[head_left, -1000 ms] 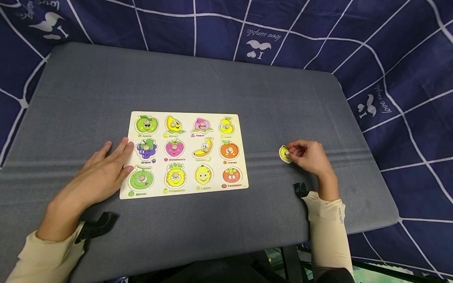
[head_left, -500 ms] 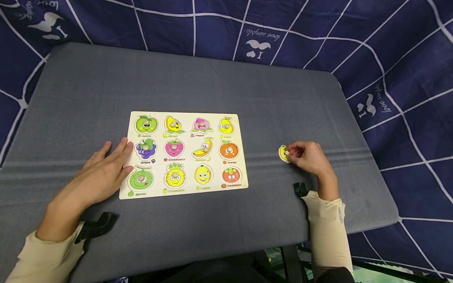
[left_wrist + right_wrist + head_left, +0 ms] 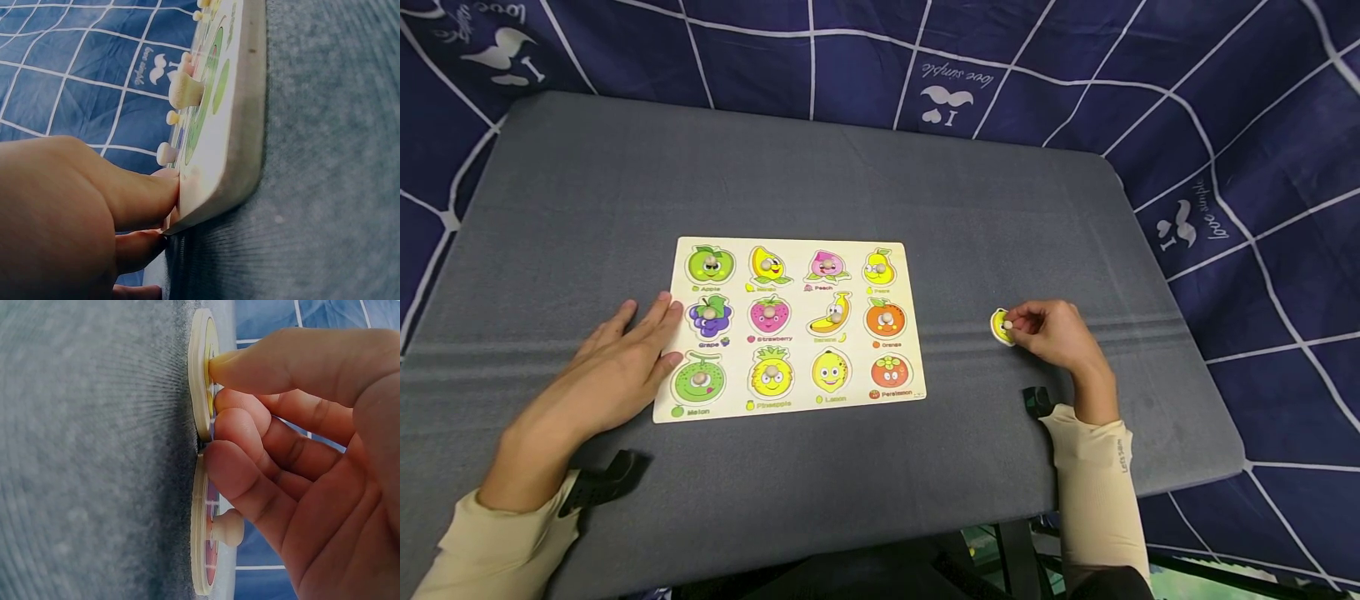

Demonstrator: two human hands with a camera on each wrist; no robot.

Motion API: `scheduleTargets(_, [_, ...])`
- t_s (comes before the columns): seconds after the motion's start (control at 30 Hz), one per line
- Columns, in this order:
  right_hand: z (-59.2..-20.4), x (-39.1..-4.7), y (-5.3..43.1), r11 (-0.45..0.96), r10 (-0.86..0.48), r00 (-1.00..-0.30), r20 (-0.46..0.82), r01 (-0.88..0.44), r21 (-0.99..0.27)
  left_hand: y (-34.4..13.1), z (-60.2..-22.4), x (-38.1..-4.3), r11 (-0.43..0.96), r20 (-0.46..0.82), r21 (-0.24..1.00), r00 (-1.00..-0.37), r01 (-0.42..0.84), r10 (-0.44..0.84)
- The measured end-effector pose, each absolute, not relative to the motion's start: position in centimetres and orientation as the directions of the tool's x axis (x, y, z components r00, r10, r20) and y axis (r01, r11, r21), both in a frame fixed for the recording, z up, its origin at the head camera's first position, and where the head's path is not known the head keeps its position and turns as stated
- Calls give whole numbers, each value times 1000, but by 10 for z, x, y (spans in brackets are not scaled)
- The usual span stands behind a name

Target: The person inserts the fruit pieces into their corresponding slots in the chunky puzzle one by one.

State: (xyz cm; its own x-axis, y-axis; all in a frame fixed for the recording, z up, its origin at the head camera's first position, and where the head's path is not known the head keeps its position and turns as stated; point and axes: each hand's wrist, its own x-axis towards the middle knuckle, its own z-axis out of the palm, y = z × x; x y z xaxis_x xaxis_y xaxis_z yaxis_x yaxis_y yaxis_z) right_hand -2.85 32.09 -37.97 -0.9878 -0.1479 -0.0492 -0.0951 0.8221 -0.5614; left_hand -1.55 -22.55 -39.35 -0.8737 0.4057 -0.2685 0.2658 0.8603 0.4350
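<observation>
My left hand point(image 3: 613, 367) lies flat at the left edge of a fruit peg-puzzle board point(image 3: 803, 375), fingers extended. In the left wrist view its thumb point(image 3: 147, 197) presses on the board near a corner. Well right of the board, my right hand point(image 3: 1060, 333) pinches a yellow, smiling puzzle piece point(image 3: 1000, 327) by its knob, between thumb and curled fingers. The right wrist view shows this piece point(image 3: 199, 375) standing close over the cloth. Directly beside it lies a reddish knobbed piece point(image 3: 203, 562), hidden under my hand in the head view.
Most fruits on the board carry wooden knobs; the lemon picture point(image 3: 831, 371) and persimmon picture point(image 3: 891, 372) show none. Grey cloth covers the table point(image 3: 820, 175). Navy checked fabric point(image 3: 865, 67) hangs around its far and right sides.
My right hand and the yellow piece have shifted only very slightly over the last second. The left hand and the board stay as they were.
</observation>
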Motion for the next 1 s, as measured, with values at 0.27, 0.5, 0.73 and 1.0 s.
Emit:
scheduleTargets(0.27, [-379, -27, 320, 827, -140, -988, -60, -84, -556, -225, -394, -16, 857, -263, 437, -873, 271, 410])
scheduleTargets(0.5, [-377, -26, 315, 817, -150, -988, -36, -103, -567, -226, -394, -15, 860, -263, 434, -875, 270, 407])
scheduleTargets(0.73, [-374, -25, 306, 814, -170, -985, -13, -133, -566, -226, -393, -16, 855, -251, 433, -873, 286, 419])
scheduleTargets(1.0, [-373, -23, 299, 810, -194, -981, 15, -169, -562, -227, -394, -16, 858, -248, 423, -874, 291, 418])
